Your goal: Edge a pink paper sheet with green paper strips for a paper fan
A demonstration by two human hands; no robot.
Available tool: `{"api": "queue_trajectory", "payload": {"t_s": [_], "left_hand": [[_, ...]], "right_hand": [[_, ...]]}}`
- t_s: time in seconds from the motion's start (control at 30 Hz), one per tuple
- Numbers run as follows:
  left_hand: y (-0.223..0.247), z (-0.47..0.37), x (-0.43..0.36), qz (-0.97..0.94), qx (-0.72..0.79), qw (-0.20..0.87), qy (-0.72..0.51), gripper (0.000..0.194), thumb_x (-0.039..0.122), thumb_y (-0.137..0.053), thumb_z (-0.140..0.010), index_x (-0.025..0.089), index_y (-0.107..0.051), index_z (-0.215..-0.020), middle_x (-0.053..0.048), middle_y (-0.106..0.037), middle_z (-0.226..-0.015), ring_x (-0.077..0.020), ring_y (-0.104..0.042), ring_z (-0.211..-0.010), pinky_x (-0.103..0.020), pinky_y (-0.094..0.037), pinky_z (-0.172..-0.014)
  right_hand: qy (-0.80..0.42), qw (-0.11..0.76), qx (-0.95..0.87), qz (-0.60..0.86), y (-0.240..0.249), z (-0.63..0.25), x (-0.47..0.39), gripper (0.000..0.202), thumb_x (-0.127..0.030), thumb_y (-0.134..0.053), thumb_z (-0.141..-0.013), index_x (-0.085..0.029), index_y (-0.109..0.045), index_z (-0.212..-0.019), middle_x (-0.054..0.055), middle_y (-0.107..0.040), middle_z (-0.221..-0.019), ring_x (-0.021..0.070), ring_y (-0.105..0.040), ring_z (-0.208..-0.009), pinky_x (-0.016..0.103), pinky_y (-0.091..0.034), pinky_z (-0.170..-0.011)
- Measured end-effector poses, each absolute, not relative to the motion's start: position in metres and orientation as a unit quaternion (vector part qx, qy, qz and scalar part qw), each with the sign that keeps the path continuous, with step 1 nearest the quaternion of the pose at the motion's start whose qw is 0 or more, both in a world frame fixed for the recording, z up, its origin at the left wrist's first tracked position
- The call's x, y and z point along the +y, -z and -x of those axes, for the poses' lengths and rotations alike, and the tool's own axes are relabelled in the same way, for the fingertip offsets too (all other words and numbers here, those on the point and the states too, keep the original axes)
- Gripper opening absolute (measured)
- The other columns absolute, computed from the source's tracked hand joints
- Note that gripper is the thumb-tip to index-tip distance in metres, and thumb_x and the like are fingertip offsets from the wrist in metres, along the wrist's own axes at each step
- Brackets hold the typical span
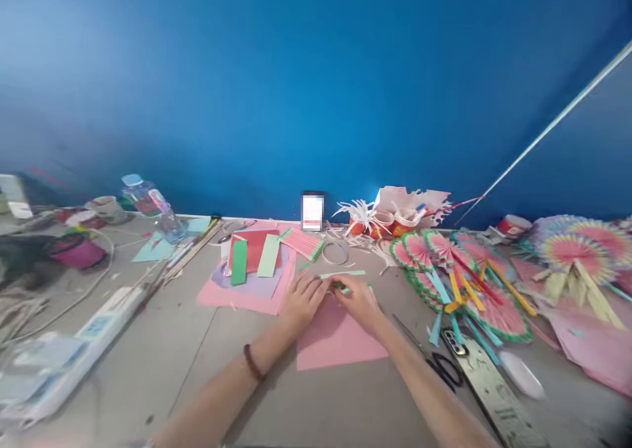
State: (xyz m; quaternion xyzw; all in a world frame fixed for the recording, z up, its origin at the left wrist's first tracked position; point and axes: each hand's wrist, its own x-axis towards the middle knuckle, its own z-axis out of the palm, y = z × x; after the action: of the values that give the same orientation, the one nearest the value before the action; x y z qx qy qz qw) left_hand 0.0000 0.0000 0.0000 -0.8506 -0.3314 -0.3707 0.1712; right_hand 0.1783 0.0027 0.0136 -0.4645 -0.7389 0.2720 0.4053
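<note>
A pink paper sheet (340,339) lies on the table under my two hands. My left hand (303,297), with a dark bead bracelet on its wrist, is closed at the sheet's upper edge, its fingertips pressed together. Close beside it my right hand (358,300) pinches a narrow green paper strip (344,290). The fingertips of both hands meet at this strip, and most of it is hidden by them. Just beyond the hands lies a pale green strip (353,273).
Left of the hands are stacked papers with a green piece (239,262) and a pleated pink paper (302,243). A tape roll (335,252) lies behind. Rightward are paper fans (474,277), scissors (444,369) and a phone (494,389). A bottle (155,204) stands far left.
</note>
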Motion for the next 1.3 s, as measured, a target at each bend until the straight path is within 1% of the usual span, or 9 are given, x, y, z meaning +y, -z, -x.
{"api": "queue_trajectory", "payload": {"t_s": [0.2, 0.3, 0.47, 0.73, 0.83, 0.97, 1.1, 1.2, 1.3], "left_hand": [[0.005, 0.004, 0.011, 0.851, -0.345, 0.083, 0.387, 0.030, 0.018, -0.042, -0.093, 0.018, -0.051, -0.121, -0.005, -0.063, -0.082, -0.0182, -0.058, -0.080, -0.038, -0.044, -0.082], [0.005, 0.005, 0.016, 0.843, -0.347, 0.033, 0.410, 0.029, 0.026, -0.045, -0.093, 0.018, -0.051, -0.120, -0.005, -0.063, -0.082, -0.0187, -0.057, -0.080, -0.036, -0.045, -0.077], [0.007, 0.002, 0.019, 0.836, -0.346, -0.023, 0.426, 0.040, 0.040, -0.050, -0.089, 0.018, -0.050, -0.123, -0.003, -0.062, -0.075, -0.0187, -0.056, -0.074, -0.035, -0.045, -0.076], [0.012, -0.001, 0.022, 0.818, -0.352, -0.096, 0.444, 0.032, 0.022, -0.043, -0.091, 0.021, -0.051, -0.123, -0.003, -0.065, -0.082, -0.0181, -0.059, -0.077, -0.032, -0.046, -0.071], [0.011, 0.001, 0.023, 0.819, -0.364, -0.084, 0.435, 0.029, 0.020, -0.042, -0.091, 0.021, -0.056, -0.116, -0.004, -0.065, -0.080, -0.0180, -0.060, -0.076, -0.032, -0.046, -0.070], [0.012, 0.004, 0.022, 0.814, -0.376, -0.098, 0.432, 0.023, 0.019, -0.043, -0.091, 0.022, -0.062, -0.103, -0.004, -0.067, -0.084, -0.0182, -0.061, -0.082, -0.034, -0.046, -0.074], [0.010, 0.001, 0.022, 0.782, -0.403, -0.161, 0.447, 0.018, 0.023, -0.048, -0.088, 0.023, -0.064, -0.096, -0.004, -0.068, -0.087, -0.0183, -0.061, -0.085, -0.033, -0.047, -0.077], [-0.001, -0.007, 0.024, 0.734, -0.437, -0.244, 0.459, 0.016, 0.026, -0.049, -0.086, 0.021, -0.065, -0.088, -0.005, -0.067, -0.088, -0.0177, -0.061, -0.084, -0.029, -0.048, -0.072], [-0.016, -0.017, 0.035, 0.700, -0.464, -0.313, 0.444, 0.014, 0.027, -0.052, -0.081, 0.020, -0.063, -0.077, -0.003, -0.065, -0.082, -0.0157, -0.058, -0.074, -0.024, -0.044, -0.059]], "right_hand": [[-0.353, 0.423, -0.685, 0.476, -0.015, -0.174, 0.000, 0.026, -0.025, -0.055, -0.080, -0.022, -0.062, -0.106, 0.004, -0.069, -0.093, 0.0169, -0.063, -0.079, 0.028, -0.050, -0.068], [-0.375, 0.433, -0.667, 0.477, -0.013, -0.172, 0.001, 0.028, -0.026, -0.055, -0.081, -0.023, -0.061, -0.108, 0.003, -0.069, -0.087, 0.0178, -0.064, -0.080, 0.028, -0.050, -0.067], [-0.355, 0.455, -0.656, 0.486, -0.011, -0.170, 0.005, 0.025, -0.025, -0.055, -0.079, -0.023, -0.062, -0.104, 0.002, -0.070, -0.084, 0.0188, -0.065, -0.080, 0.030, -0.050, -0.069], [-0.317, 0.470, -0.657, 0.497, -0.014, -0.166, 0.010, 0.020, -0.028, -0.058, -0.079, -0.021, -0.062, -0.097, 0.004, -0.070, -0.084, 0.0191, -0.065, -0.076, 0.031, -0.050, -0.070], [-0.237, 0.514, -0.661, 0.492, -0.043, -0.174, 0.005, 0.018, -0.028, -0.055, -0.082, -0.020, -0.064, -0.095, 0.006, -0.069, -0.092, 0.0186, -0.062, -0.080, 0.033, -0.049, -0.075], [-0.175, 0.629, -0.625, 0.428, -0.116, -0.193, -0.027, 0.018, -0.025, -0.054, -0.085, -0.020, -0.063, -0.099, 0.007, -0.066, -0.098, 0.0193, -0.062, -0.088, 0.035, -0.050, -0.078], [0.012, 0.763, -0.568, 0.307, -0.171, -0.206, -0.055, 0.012, -0.023, -0.055, -0.082, -0.021, -0.066, -0.086, 0.003, -0.066, -0.079, 0.0194, -0.063, -0.074, 0.038, -0.050, -0.072], [0.044, 0.744, -0.562, 0.358, -0.167, -0.212, -0.034, 0.011, -0.021, -0.055, -0.082, -0.020, -0.066, -0.082, 0.001, -0.065, -0.069, 0.0168, -0.061, -0.065, 0.033, -0.050, -0.066], [-0.069, 0.630, -0.606, 0.480, -0.129, -0.217, 0.022, 0.015, -0.024, -0.051, -0.084, -0.019, -0.064, -0.090, 0.003, -0.068, -0.077, 0.0171, -0.063, -0.069, 0.030, -0.050, -0.064]]}}
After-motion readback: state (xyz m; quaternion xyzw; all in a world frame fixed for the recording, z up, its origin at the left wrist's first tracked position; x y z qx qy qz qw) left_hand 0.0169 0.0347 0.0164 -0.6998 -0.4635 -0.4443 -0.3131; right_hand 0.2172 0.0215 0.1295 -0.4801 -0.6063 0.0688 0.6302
